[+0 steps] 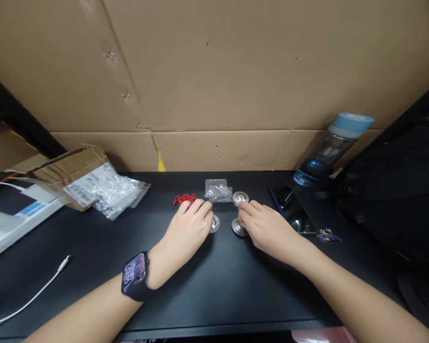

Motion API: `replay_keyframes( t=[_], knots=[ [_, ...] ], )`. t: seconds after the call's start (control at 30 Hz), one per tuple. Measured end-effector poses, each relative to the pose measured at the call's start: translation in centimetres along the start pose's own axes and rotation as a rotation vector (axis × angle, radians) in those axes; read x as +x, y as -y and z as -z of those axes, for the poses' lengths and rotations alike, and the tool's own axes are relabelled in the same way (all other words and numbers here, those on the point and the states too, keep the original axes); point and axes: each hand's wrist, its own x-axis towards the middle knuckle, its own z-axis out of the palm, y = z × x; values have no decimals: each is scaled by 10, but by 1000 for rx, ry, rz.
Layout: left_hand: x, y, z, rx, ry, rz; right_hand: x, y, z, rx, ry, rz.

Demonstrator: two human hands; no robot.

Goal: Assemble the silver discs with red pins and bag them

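Observation:
My left hand (192,223), with a smartwatch (134,272) on its wrist, is closed at a small round metal disc (216,224). The fingers cover part of that disc. To the right, my right hand (268,228) pinches a second shiny metal disc (238,228) that has a raised middle. A third metal disc (240,197) lies on the black desk just beyond my right fingertips. A bunch of red cord (185,198) lies right behind my left hand. Clear plastic packets (217,190) lie between the cord and the third disc.
An opened cardboard box (75,174) and crumpled plastic wrap (119,195) sit at the left, near a white cable (39,293). A phone (293,209), a blue-lidded bottle (325,150) and a black bag (396,190) stand at the right. Cardboard (218,85) walls the back.

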Motion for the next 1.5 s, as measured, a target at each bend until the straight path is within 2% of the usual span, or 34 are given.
replay_keyframes(
  t=[0.13,0.27,0.4,0.53,0.7,0.8,1.0,1.13,1.3,1.5],
  knots=[
    [0,-1,5,-61,-44,-8,3,1,6,106,-50,-13],
    [0,-3,16,-241,-89,46,5,3,11,294,-142,-57],
    [1,-3,22,-448,-153,159,6,2,14,460,-224,-123],
    [0,-3,22,-555,-226,274,7,5,18,660,-322,-151],
    [0,-7,21,-616,-256,246,7,19,20,827,-423,-140],
    [0,-9,22,-616,-280,219,6,25,18,921,-406,-154],
    [1,-10,22,-621,-323,228,4,27,10,1406,-246,-269],
    [1,-10,24,-616,-345,231,4,28,6,1632,-242,-313],
    [2,-10,24,-613,-354,232,7,26,10,1659,-170,-285],
    [2,-6,20,-605,-301,200,7,23,11,1568,-177,-240]
  ],
)
